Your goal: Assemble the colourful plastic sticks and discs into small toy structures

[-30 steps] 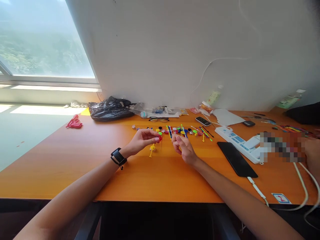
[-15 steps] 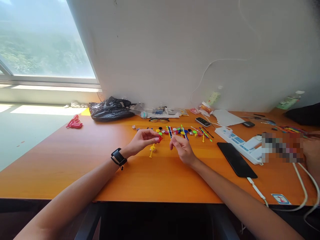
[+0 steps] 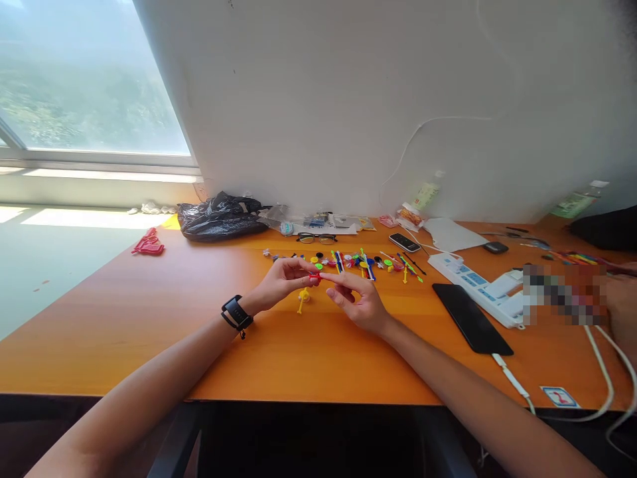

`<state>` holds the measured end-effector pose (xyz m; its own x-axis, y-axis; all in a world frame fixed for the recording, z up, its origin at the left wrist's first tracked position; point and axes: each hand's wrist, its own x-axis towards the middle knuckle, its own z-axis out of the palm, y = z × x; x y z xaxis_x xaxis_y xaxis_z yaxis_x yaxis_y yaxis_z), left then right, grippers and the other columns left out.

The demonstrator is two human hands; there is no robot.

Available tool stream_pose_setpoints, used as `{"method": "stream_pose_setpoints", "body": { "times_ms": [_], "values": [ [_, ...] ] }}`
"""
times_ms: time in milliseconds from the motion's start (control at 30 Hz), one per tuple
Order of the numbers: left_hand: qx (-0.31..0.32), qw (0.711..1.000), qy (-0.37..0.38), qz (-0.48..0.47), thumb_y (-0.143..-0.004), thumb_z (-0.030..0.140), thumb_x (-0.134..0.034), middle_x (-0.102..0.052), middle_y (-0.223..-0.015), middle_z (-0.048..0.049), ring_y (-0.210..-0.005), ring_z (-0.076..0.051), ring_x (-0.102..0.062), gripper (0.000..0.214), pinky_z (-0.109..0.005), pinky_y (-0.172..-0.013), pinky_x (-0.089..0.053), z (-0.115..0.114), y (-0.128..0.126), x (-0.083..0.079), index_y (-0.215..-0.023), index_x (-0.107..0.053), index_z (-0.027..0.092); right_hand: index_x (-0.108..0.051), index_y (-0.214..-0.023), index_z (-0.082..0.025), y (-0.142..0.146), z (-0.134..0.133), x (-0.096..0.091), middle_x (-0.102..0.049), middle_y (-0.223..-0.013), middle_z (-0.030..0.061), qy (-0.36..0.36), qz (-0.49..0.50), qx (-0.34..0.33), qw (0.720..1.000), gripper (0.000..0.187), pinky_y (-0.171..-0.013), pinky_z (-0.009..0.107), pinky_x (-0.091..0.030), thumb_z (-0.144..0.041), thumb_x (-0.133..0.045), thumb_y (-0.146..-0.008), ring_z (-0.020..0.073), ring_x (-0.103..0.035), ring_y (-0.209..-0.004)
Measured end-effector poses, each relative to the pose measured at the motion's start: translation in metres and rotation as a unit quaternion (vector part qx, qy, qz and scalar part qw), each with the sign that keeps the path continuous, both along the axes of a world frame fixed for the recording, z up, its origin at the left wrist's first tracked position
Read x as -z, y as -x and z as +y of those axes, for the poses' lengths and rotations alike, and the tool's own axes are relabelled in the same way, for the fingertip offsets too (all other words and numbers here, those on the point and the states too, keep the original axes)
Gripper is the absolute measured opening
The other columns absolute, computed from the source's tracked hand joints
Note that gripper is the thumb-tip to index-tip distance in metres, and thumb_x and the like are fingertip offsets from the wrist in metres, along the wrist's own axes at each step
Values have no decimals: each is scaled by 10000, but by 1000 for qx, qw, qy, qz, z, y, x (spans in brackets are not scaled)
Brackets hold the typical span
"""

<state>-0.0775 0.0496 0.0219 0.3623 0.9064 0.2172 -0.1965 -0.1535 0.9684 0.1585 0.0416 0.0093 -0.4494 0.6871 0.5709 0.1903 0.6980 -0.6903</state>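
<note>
Red, a small piece (image 3: 314,279) is pinched between thumb and fingers of the left hand (image 3: 283,282), wrist raised over the orange table (image 3: 298,358). The right hand (image 3: 362,304) holds nothing visible, index finger stretched to the piece, thumb apart. Beyond, the hands partly block scattered coloured parts (image 3: 365,263); a yellow part (image 3: 303,301) lies nearer; a dark phone (image 3: 472,318) lies beside a white power strip (image 3: 472,282).

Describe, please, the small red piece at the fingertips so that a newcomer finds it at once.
Over the orange table, find the left hand, with a black watch on its wrist. The small red piece is pinched in that hand, where the right hand points its index finger. Unlike the scattered colourful parts behind it, this one is held.
</note>
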Motion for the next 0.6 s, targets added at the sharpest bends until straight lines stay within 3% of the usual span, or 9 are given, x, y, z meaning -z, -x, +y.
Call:
{"method": "stream_pose_setpoints", "body": {
  "times_ms": [200,400,600],
  "values": [
    [-3,1000,1,5,-780,310,-916,-796,-1022,-99,-926,-201,-762,338,-359,-928,-596,0,1,1,-1023,-766,130,-747,-1308,-241,0,1,2,-563,-743,-13,4,2,2,1000,344,-595,284,-397,-329,-651,-990,128,-454,-616],
    [-7,1000,-22,7,-796,320,-901,-790,-1086,-112,-994,-219,-759,325,-373,-951,-598,-1,-2,1,-1015,-753,132,-645,-1395,-267,2,-1,5,-605,-806,-11,78,19,11,997,413,-600,268,-447,-367,-649,-995,131,-527,-646],
    [-42,986,-135,88,-808,370,-886,-798,-985,-106,-879,-203,-753,298,-337,-849,-605,0,-5,8,-961,-775,140,-709,-1195,-238,5,4,6,-719,-998,54,125,21,6,992,267,-692,290,-543,-411,-590,-1030,162,-641,-788]
  ]
}}
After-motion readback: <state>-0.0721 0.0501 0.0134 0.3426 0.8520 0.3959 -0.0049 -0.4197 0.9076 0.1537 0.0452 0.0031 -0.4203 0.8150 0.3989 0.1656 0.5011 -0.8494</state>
